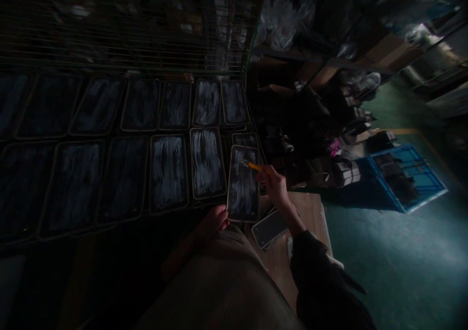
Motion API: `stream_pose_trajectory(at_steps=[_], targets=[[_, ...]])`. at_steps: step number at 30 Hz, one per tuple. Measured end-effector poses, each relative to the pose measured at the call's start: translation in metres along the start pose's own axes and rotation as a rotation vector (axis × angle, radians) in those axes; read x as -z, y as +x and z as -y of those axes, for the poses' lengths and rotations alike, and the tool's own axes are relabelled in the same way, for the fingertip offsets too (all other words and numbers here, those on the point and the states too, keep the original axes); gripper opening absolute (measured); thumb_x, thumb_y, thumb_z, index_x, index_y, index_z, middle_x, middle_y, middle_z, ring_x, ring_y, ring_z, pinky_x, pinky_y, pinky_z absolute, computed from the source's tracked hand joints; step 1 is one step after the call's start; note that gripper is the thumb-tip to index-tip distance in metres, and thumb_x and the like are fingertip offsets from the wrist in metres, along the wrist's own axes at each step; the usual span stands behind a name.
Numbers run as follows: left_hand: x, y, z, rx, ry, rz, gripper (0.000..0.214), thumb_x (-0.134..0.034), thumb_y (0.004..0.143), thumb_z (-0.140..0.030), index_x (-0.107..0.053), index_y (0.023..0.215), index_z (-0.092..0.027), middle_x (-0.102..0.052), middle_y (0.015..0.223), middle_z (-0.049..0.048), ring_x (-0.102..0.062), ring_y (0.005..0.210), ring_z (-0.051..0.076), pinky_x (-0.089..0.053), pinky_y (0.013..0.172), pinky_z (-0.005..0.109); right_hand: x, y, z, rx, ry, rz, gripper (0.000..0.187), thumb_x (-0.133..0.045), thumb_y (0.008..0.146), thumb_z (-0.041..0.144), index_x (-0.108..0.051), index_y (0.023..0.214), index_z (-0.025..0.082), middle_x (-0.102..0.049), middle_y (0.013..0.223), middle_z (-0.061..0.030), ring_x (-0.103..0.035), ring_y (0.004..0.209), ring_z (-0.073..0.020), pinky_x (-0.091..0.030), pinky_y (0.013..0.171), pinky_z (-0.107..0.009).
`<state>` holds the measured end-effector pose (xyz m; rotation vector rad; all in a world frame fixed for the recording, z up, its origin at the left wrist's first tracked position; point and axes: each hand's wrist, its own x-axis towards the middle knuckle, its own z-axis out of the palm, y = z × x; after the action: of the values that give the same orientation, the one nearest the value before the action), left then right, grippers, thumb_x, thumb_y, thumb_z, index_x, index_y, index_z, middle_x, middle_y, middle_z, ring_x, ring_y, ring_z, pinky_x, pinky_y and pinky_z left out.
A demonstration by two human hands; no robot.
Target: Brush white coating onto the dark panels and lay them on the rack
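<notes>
My left hand (218, 218) grips the lower left edge of a dark rectangular panel with rounded corners and a pale rim (243, 193). In my right hand (275, 186) is a brush with an orange handle (260, 167). Its tip touches the upper part of the panel, where whitish streaks run lengthwise. To the left, similar streaked panels (168, 171) lie in two rows; the closest one (208, 162) is heavily streaked with white. Below my right wrist, a plain dark panel (270, 228) rests on others.
A wooden board (310, 213) stands at my right. Beyond it are a blue crate (397, 179) on the green floor (387, 257) and a heap of dark items (310, 120). Wire mesh (146, 37) rises behind the rows, with clear plastic bags (283, 20) on a shelf at its right.
</notes>
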<state>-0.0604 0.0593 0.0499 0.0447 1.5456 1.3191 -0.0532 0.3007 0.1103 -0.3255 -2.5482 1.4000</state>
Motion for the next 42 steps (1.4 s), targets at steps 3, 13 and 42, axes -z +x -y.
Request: stream_pose_trajectory(at_steps=[3, 13, 42], targets=[[-0.001, -0.001, 0.001, 0.001, -0.010, -0.004, 0.013, -0.048, 0.080, -0.030, -0.046, 0.075, -0.018, -0.051, 0.057, -0.0036, -0.038, 0.040, 0.005, -0.023, 0.040, 0.017, -0.006, -0.009, 0.003, 0.063, -0.059, 0.111, 0.029, -0.040, 0.099, 0.036, -0.059, 0.112, 0.018, -0.068, 0.082, -0.0039, -0.068, 0.073, -0.0146, -0.053, 0.070, -0.024], [-0.004, 0.001, 0.003, -0.030, -0.170, 0.022, 0.016, -0.049, 0.079, -0.032, -0.048, 0.078, -0.017, -0.047, 0.055, -0.0054, -0.031, 0.037, 0.003, -0.017, 0.038, 0.017, 0.023, -0.101, 0.034, -0.262, 0.169, 0.447, 0.032, -0.039, 0.100, 0.040, -0.059, 0.114, 0.020, -0.069, 0.076, -0.0038, -0.067, 0.066, -0.0159, -0.054, 0.062, -0.026], [-0.010, 0.008, 0.005, 0.058, -0.112, -0.064, 0.019, -0.057, 0.072, -0.034, -0.052, 0.077, -0.017, -0.048, 0.057, -0.0049, -0.040, 0.045, 0.006, -0.024, 0.040, 0.014, 0.030, 0.003, -0.011, -0.093, -0.016, -0.139, 0.037, -0.039, 0.097, 0.050, -0.057, 0.109, 0.019, -0.066, 0.076, -0.0035, -0.067, 0.068, -0.0162, -0.056, 0.063, -0.025]])
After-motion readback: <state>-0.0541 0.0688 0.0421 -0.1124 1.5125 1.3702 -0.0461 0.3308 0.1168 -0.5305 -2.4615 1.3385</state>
